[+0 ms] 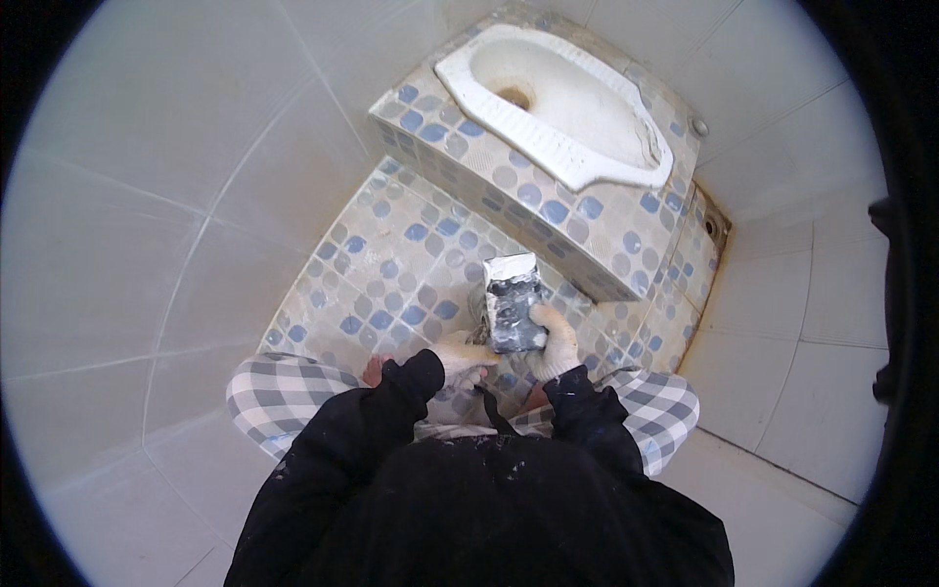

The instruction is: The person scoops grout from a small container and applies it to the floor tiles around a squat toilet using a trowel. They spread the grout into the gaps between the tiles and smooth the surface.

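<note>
My right hand [556, 344], in a pale glove, is closed on the right side of a dark rectangular block-shaped thing [514, 311]. White paste is smeared over its far end and in patches down its face; I cannot tell its exact kind. My left hand [464, 354], also gloved, is at the near left corner of the thing, its fingers curled in. What those fingers hold, if anything, is hidden. Something greyish shows behind the thing's left edge, too covered to name. A dark strap [496, 412] hangs just below my hands.
Ahead is a raised tiled step [509, 201] with a white squat toilet [587, 117] set into it. A floor drain [713, 227] lies in the right corner. Grey tiled walls [108, 245] stand close by, and the patterned floor [391, 264] has white smears. My checkered knees flank my hands.
</note>
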`<state>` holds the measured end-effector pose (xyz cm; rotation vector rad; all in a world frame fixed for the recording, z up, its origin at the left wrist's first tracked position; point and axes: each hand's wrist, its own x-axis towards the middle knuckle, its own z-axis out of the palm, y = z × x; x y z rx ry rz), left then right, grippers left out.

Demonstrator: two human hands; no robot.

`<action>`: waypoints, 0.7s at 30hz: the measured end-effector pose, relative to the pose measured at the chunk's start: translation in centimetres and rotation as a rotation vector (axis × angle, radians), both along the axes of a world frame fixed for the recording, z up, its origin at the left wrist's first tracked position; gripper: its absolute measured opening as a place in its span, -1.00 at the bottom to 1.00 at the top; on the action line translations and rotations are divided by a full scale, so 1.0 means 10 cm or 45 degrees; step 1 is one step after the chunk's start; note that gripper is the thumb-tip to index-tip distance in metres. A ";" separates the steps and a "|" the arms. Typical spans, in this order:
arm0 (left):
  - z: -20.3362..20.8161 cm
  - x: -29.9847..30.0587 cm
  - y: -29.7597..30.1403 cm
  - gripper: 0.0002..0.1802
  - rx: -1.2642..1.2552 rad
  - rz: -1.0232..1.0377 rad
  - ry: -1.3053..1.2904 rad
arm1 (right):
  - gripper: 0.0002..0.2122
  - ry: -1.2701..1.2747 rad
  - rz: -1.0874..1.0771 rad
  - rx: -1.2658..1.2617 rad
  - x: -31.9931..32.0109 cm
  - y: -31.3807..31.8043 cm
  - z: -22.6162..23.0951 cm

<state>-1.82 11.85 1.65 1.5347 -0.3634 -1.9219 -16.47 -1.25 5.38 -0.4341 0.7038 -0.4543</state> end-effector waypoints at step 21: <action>1.17 0.72 -0.06 -0.54 -0.741 -1.497 -1.076 | -0.61 0.920 0.003 -1.739 3.88 -1.68 0.37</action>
